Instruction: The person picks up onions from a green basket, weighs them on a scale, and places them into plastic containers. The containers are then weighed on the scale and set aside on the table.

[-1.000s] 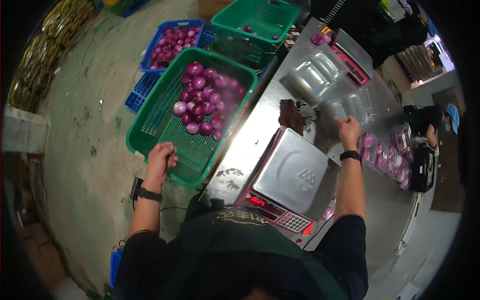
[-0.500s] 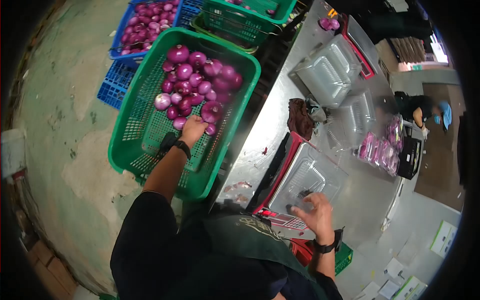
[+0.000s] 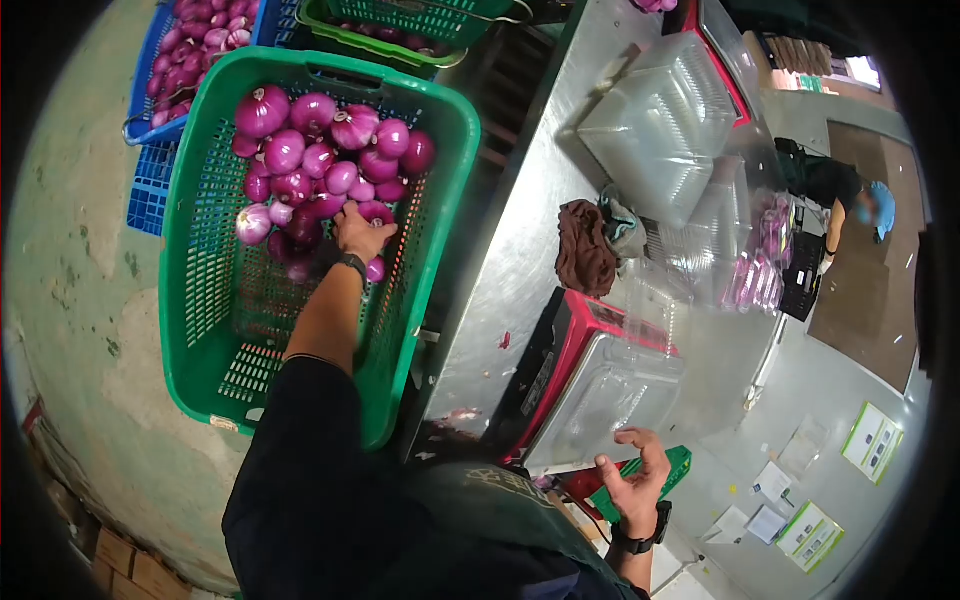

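Inside a green plastic basket [image 3: 178, 330], red onions [image 3: 284, 150] are heaped toward the far end. My left hand [image 3: 360, 235] reaches down into it, fingers and thumb curled round a red onion [image 3: 377, 212] at the near edge of the heap. A smaller red onion [image 3: 375, 269] lies just beside the wrist. Over the near edge of a red weighing scale [image 3: 570, 370], my right hand [image 3: 640, 482] is raised with nothing in it, thumb and fingers apart. A clear plastic tray [image 3: 600, 395] rests on the scale's platform.
Stacked clear plastic containers [image 3: 660, 130] and a brown cloth [image 3: 585, 250] lie on the steel table [image 3: 490, 310]. Packed onions [image 3: 755, 275] sit near a black crate [image 3: 803, 270]. A blue crate of onions [image 3: 180, 60] stands far left. Another person [image 3: 835, 190] works beyond the table.
My view has shifted, so the basket sits further left. My left hand has moved deeper toward the onion heap, onto another onion. My right hand has drawn back toward the scale's near edge, still open.
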The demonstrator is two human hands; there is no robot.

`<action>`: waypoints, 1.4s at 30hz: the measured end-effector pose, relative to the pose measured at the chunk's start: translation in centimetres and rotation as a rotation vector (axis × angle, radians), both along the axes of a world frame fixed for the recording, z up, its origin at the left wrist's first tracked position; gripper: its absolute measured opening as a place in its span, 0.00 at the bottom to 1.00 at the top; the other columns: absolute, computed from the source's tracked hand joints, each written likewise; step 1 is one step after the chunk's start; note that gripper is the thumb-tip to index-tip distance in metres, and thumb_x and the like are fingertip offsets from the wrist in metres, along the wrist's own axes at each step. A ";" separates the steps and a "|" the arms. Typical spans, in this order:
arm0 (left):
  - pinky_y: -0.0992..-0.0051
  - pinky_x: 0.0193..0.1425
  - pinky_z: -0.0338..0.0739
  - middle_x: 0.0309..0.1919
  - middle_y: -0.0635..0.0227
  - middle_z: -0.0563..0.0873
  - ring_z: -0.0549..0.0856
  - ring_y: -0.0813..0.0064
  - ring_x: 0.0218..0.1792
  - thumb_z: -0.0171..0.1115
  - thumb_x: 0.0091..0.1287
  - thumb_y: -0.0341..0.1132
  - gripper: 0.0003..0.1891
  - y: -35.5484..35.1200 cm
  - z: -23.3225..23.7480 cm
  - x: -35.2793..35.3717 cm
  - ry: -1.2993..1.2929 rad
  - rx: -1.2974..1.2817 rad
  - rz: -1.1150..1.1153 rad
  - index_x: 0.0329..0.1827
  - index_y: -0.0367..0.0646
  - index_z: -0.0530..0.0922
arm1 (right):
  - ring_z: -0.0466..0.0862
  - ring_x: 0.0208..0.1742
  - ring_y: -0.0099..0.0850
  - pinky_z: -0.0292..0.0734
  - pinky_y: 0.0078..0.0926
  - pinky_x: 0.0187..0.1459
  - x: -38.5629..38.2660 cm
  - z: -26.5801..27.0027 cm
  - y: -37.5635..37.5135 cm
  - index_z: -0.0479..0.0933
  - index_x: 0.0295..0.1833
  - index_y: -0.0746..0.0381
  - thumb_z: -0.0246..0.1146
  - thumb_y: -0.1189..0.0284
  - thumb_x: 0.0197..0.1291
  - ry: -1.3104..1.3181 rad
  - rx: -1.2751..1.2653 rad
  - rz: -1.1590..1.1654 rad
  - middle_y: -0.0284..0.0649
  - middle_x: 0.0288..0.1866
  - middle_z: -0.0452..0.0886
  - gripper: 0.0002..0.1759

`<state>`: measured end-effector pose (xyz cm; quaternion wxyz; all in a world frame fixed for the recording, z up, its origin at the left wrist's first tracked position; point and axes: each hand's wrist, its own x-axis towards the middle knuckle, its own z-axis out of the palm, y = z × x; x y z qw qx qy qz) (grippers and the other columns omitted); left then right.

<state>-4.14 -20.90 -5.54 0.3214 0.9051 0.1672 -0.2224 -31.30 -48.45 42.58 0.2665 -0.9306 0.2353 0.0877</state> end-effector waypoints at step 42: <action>0.78 0.32 0.75 0.43 0.67 0.78 0.75 0.83 0.30 0.67 0.64 0.23 0.25 -12.5 41.2 -26.9 -0.175 -0.786 -0.393 0.64 0.37 0.73 | 0.81 0.65 0.38 0.75 0.36 0.68 -7.5 -2.0 -4.1 0.58 0.80 0.64 0.82 0.62 0.49 -0.632 0.621 -0.116 0.51 0.68 0.76 0.57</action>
